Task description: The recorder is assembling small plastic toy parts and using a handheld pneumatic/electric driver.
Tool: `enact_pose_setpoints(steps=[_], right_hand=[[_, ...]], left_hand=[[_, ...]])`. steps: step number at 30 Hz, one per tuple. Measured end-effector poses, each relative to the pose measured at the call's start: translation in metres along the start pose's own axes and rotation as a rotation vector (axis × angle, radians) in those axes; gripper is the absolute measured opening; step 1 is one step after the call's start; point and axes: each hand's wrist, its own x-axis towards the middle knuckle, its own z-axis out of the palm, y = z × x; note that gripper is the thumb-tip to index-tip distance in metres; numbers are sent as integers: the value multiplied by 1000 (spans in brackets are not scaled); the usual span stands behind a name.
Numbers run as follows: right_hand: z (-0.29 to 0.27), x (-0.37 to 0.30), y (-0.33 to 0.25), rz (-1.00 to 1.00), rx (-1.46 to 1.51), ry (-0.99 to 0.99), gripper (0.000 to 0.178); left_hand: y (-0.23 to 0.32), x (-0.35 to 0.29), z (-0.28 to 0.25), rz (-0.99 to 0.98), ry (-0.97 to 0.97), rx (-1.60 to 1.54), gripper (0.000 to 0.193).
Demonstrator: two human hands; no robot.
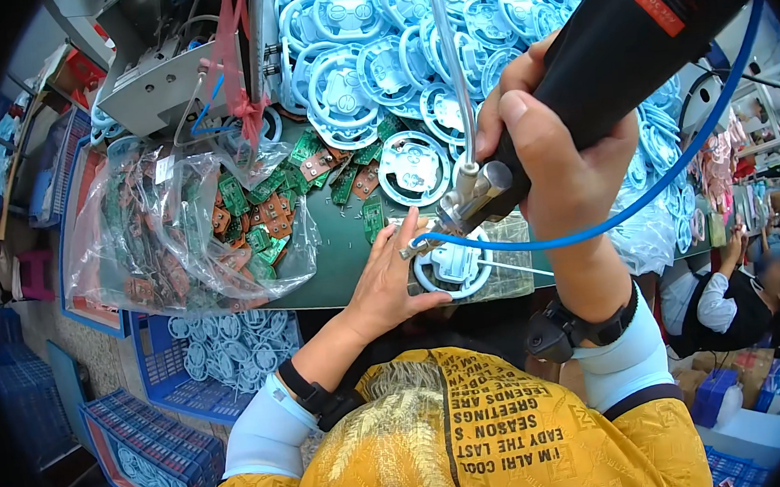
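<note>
My right hand (pixel 576 160) is wrapped round a black handheld power screwdriver (pixel 635 36), tilted with its metal tip end down to the left. A blue hose (pixel 644 210) curves round to that tip end, and a clear tube (pixel 451 55) comes down to it from above. Under the tip lies a light-blue plastic toy steering wheel (pixel 457 275), partly hidden by the tool. My left hand (pixel 383 276) braces this wheel's left side, thumb at the near rim and fingers stretched toward the far rim. Just beyond lies another wheel (pixel 414 170) on the table.
Light-blue wheels (pixel 373 25) are heaped at the back. Green and brown circuit boards (pixel 264 217) lie loose and in a clear plastic bag (pixel 151 235) at left. A metal machine (pixel 158 88) stands back left. Blue crates (pixel 181 379) sit below left. A person (pixel 742 298) works at far right.
</note>
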Motion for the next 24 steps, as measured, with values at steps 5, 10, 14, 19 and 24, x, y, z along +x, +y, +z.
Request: enact_pose_setpoints(steps=[5, 10, 14, 19, 24], right_hand=[[-1, -2, 4, -22, -59, -59, 43], [-47, 18, -54, -110, -50, 87, 44], [-52, 7, -48, -99, -129, 141, 43], [-58, -2, -26, -122, -170, 171, 37], [-62, -4, -17, -99, -228, 145, 37]], left_hand=[[-1, -1, 1, 20, -11, 68, 126], [10, 9, -8, 50, -62, 84, 113], [21, 14, -8, 78, -131, 253, 98], [28, 25, -8, 98, -172, 276, 93], [29, 29, -9, 77, -188, 264, 86]])
